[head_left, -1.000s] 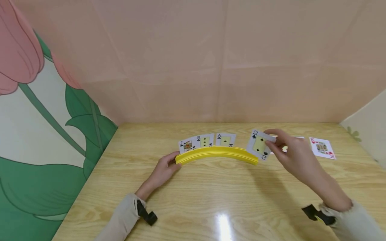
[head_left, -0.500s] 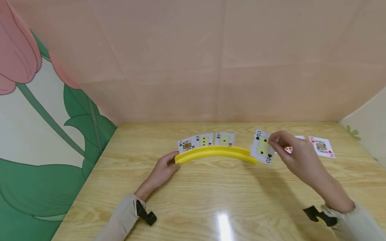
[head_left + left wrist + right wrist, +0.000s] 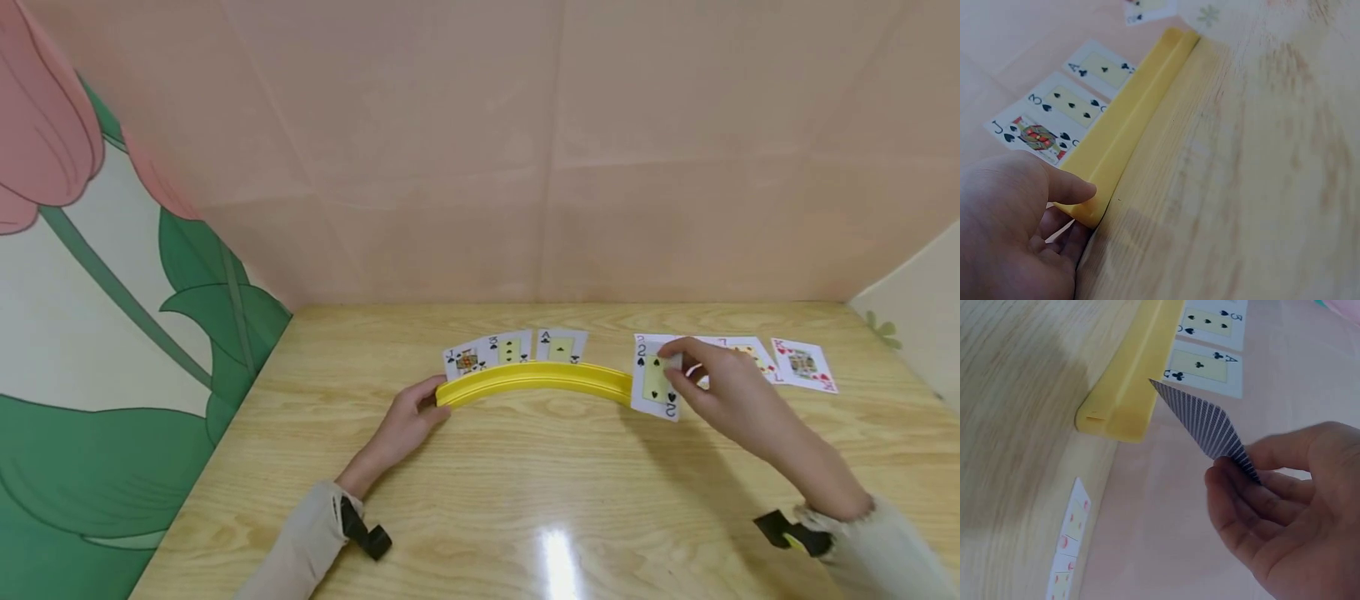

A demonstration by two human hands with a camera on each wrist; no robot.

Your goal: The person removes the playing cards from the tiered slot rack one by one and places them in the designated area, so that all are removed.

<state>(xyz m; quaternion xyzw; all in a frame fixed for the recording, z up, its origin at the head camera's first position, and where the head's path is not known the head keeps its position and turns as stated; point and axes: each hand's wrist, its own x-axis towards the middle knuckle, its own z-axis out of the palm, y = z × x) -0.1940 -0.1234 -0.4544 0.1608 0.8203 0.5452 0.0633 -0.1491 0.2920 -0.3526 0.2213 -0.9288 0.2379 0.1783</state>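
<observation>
1. a wood-grain table [image 3: 525, 483] meets a pink backdrop [image 3: 450, 167].
2. right hand [image 3: 731, 379] pinches the two of spades [image 3: 651, 387] by its edge, near the yellow card holder [image 3: 536, 377]'s right end; this presumably leaves the face visible.
3. left hand [image 3: 405, 423] grips the opposite end, likely for steadiness.
4. jack [image 3: 465, 360], three [image 3: 508, 348] and ace [image 3: 560, 346] stand slotted.

The rack [image 3: 534, 376] is yellow, the table [image 3: 480, 483] tan wood-grain, the card back [image 3: 1204, 422] grey-striped.

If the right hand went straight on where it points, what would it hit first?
Probably the yellow card holder, near its right end; the two of spades pinched in the right hand would lead. Depth is hard to judge, so it might pass above instead.
</observation>
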